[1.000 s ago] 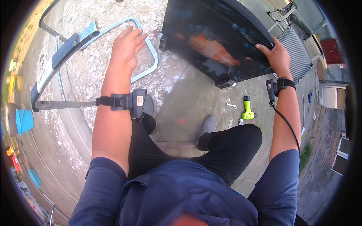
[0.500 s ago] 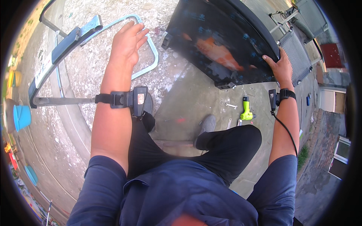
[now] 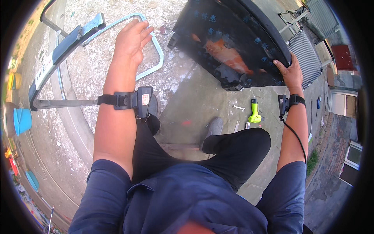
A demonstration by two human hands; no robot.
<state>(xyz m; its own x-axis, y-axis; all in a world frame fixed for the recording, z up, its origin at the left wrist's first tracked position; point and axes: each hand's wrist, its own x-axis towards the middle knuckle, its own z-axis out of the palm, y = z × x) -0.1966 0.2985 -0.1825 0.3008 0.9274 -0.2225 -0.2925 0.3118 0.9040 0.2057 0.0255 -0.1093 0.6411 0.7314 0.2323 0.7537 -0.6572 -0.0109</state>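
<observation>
My right hand (image 3: 291, 72) grips the right rim of a large black panel (image 3: 194, 29), thumb on its face and fingers around the edge. The panel leans upright in front of me, with an orange fish-like pattern and small blue marks on its face and a dark block at its lower corner. My left hand (image 3: 133, 43) is raised at the left, palm showing, fingers loosely bent and apart with nothing in them. Beneath it lies a pale blue bent-tube frame (image 3: 160, 58). A strapped device sits on each of my forearms.
A yellow-green cordless drill (image 3: 255, 113) and an open-ended wrench (image 3: 239, 108) lie on the concrete near my right foot. Metal-framed mesh chairs (image 3: 306, 54) stand at the right. At the left are a dark and white tubular frame (image 3: 58, 58) and a blue bucket (image 3: 22, 121).
The black panel and my right hand have shifted very slightly to the right. My left hand stays almost where it was.
</observation>
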